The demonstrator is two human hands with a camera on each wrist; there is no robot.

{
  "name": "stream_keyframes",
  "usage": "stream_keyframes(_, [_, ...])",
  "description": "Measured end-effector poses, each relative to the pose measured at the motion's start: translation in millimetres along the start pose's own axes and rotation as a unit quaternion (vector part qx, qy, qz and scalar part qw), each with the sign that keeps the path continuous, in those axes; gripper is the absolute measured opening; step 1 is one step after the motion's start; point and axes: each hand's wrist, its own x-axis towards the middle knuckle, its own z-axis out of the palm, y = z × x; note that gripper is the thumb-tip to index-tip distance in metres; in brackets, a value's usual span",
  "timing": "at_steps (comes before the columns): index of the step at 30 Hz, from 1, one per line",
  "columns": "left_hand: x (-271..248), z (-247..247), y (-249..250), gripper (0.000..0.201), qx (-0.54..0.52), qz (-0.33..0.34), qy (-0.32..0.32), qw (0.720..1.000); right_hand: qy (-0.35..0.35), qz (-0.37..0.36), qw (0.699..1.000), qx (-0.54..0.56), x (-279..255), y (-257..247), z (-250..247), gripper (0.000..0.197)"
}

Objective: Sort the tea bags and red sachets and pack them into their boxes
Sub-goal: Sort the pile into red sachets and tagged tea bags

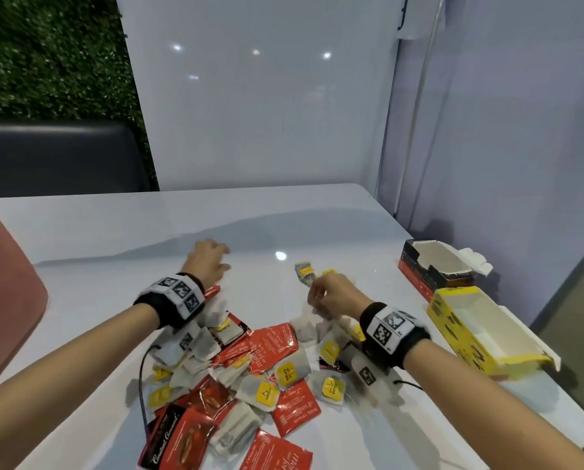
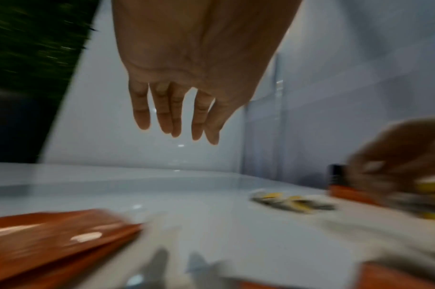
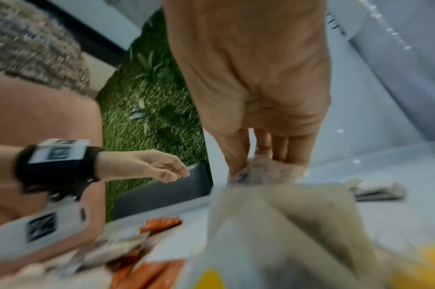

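Observation:
A mixed pile of white tea bags [image 1: 266, 391] with yellow tags and red sachets [image 1: 273, 344] lies on the white table [image 1: 114, 239] in front of me. My left hand [image 1: 223, 258] hovers empty past the pile's far left; in the left wrist view the left hand [image 2: 177, 133] shows straight fingers. A stack of red sachets [image 2: 50, 234] lies just under it. My right hand [image 1: 315, 296] pinches a tea bag [image 3: 273, 211] that hangs over the pile's right side. The yellow box [image 1: 480, 330] and the red-and-black box [image 1: 433, 266] stand with their tops unsealed at the right.
A small heap of tea bags [image 1: 305, 273] lies apart, just beyond my right hand. White wall panels close off the table's far and right sides. A pink chair back [image 1: 5, 293] stands at the left edge. Cables run from both wrist bands across the pile.

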Motion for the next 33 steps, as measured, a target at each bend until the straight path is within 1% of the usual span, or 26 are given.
stream_keyframes(1, [-8,-1,22,0.033,-0.029,0.053,-0.007,0.998,0.025,0.001,1.000,0.020,0,2,-6,0.014])
stream_keyframes(2, [-16,-3,43,0.029,-0.052,0.095,-0.031,0.994,0.048,-0.001,0.998,0.033,-1,4,-13,0.012])
stream_keyframes(3, [-21,-3,63,0.028,-0.064,0.123,-0.068,0.988,0.065,-0.003,0.997,0.050,-2,6,-20,0.011])
stream_keyframes(5, [-29,-3,97,0.038,-0.065,0.134,-0.160,0.976,0.092,-0.005,0.991,0.094,-6,10,-33,0.009])
stream_keyframes(7, [-33,4,121,0.058,-0.071,0.121,-0.251,0.958,0.114,0.000,0.985,0.131,-11,18,-43,0.006])
stream_keyframes(8, [-35,10,130,0.068,-0.060,0.118,-0.284,0.950,0.122,0.004,0.983,0.138,-14,22,-47,0.007])
stream_keyframes(10, [-42,29,144,0.082,0.012,0.137,-0.314,0.940,0.124,0.020,0.980,0.156,-18,33,-51,0.010])
stream_keyframes(11, [-46,39,149,0.083,0.044,0.150,-0.312,0.937,0.121,0.032,0.976,0.177,-21,38,-52,0.011])
stream_keyframes(13, [-52,55,158,0.076,0.072,0.164,-0.290,0.940,0.117,0.047,0.966,0.226,-26,46,-52,0.014])
stream_keyframes(15, [-56,61,163,0.068,0.075,0.166,-0.273,0.945,0.140,0.053,0.953,0.262,-31,51,-53,0.011])
stream_keyframes(17, [-55,58,165,0.061,0.074,0.157,-0.273,0.946,0.178,0.060,0.940,0.283,-32,54,-55,0.009])
stream_keyframes(18, [-53,55,166,0.058,0.072,0.155,-0.278,0.945,0.184,0.068,0.939,0.282,-32,57,-54,0.010])
stream_keyframes(19, [-51,52,165,0.056,0.068,0.154,-0.280,0.945,0.175,0.081,0.944,0.267,-32,61,-51,0.010])
stream_keyframes(21, [-46,49,163,0.055,0.052,0.153,-0.268,0.950,0.115,0.113,0.964,0.213,-35,69,-39,0.006])
stream_keyframes(22, [-43,47,160,0.054,0.039,0.151,-0.258,0.953,0.083,0.123,0.971,0.185,-38,73,-33,0.007])
stream_keyframes(23, [-41,46,158,0.052,0.021,0.147,-0.250,0.957,0.066,0.131,0.977,0.155,-40,77,-27,0.011])
stream_keyframes(24, [-39,45,155,0.050,0.001,0.141,-0.245,0.959,0.072,0.133,0.981,0.125,-43,80,-23,0.015])
stream_keyframes(25, [-37,43,152,0.048,-0.022,0.133,-0.242,0.961,0.092,0.131,0.983,0.095,-46,83,-22,0.017])
stream_keyframes(27, [-32,35,147,0.045,-0.066,0.121,-0.228,0.964,0.132,0.124,0.983,0.025,-50,88,-23,0.016])
stream_keyframes(29, [-23,26,141,0.048,-0.091,0.114,-0.207,0.967,0.131,0.123,0.982,-0.059,-53,92,-26,0.014])
stream_keyframes(30, [-18,21,138,0.050,-0.099,0.111,-0.195,0.969,0.114,0.134,0.979,-0.102,-53,94,-25,0.020])
stream_keyframes(31, [-13,18,135,0.051,-0.112,0.105,-0.183,0.971,0.086,0.163,0.974,-0.134,-55,97,-24,0.029])
stream_keyframes(33, [-3,14,128,0.050,-0.148,0.088,-0.167,0.971,0.032,0.224,0.961,-0.162,-57,101,-20,0.043])
